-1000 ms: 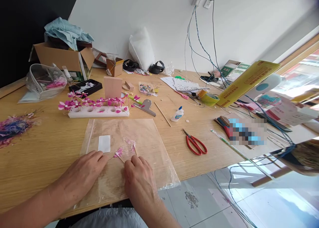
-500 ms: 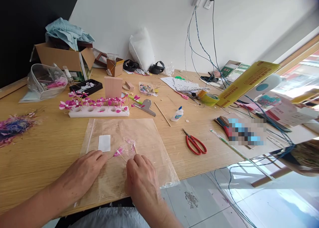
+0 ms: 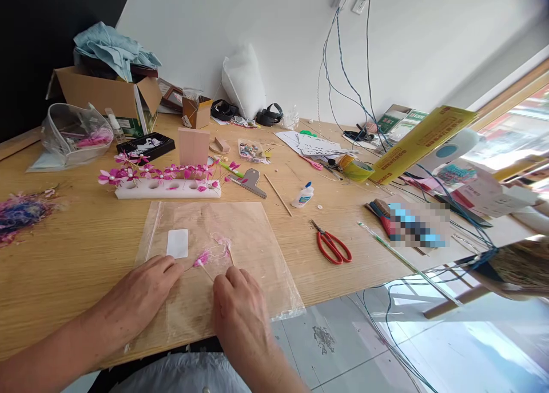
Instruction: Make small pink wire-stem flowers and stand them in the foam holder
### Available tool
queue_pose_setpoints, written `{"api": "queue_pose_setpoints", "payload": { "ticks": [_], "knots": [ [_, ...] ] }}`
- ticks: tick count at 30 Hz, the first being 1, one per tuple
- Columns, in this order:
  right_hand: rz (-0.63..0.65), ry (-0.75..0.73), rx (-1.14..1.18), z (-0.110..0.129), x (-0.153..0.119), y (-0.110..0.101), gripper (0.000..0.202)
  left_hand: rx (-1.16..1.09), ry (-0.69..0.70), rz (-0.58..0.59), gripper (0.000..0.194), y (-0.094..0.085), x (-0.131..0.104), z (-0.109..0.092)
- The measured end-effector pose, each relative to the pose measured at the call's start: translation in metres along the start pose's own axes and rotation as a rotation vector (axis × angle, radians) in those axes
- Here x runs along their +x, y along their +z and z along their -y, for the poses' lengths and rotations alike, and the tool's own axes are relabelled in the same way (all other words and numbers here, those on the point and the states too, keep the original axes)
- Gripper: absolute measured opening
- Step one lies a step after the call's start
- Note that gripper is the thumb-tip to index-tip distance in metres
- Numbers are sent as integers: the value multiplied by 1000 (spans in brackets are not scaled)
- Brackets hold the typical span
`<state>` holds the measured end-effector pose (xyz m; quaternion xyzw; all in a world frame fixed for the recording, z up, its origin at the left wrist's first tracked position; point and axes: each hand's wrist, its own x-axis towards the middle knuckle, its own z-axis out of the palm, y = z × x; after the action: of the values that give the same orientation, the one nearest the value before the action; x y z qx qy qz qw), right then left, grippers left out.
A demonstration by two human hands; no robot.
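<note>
A clear plastic bag (image 3: 253, 227) with a white label (image 3: 177, 243) lies flat under both hands. My left hand (image 3: 150, 284) rests at its left side, fingertips pinched on the thin stem of a small pink petal (image 3: 201, 259). My right hand (image 3: 240, 307) is closed round a thin stick (image 3: 206, 272), whose whitish tip meets the petal. Another thin stick (image 3: 232, 258) shows just above the right knuckles; whether that hand holds it too I cannot tell. Whitish-pink smears (image 3: 221, 245) mark the plastic beside the petal.
Behind the bag, a white foam block (image 3: 167, 191) carries pink wire-stemmed flowers. To the right are a glue bottle (image 3: 303, 195), red-handled pliers (image 3: 332, 244) and a wooden stick (image 3: 278, 194). Tangled fibres (image 3: 26, 215) lie far left. Cables (image 3: 467, 221) hang over the right edge.
The whole view has shifted slightly. Both hands keep nearly the same places over the bag, and the stick's tip stays at the pink petal.
</note>
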<state>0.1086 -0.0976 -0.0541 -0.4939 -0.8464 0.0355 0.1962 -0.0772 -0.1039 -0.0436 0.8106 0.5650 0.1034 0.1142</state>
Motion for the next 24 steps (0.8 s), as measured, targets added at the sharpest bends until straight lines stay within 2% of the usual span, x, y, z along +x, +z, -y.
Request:
{"api": "queue_pose_setpoints", "payload": {
  "ticks": [5,12,18,24],
  "knots": [
    [117,6,-38,2,3,3,18,4,21,-31,34,4,-1,4],
    [13,69,-21,-10,2,-9,20,3,-2,0,36,6,-1,4],
    [53,-5,-18,-3,7,5,18,8,-14,20,33,4,-1,4],
    [54,7,-73,-15,19,11,18,-15,-9,-6,34,1,-2,0]
  ]
}}
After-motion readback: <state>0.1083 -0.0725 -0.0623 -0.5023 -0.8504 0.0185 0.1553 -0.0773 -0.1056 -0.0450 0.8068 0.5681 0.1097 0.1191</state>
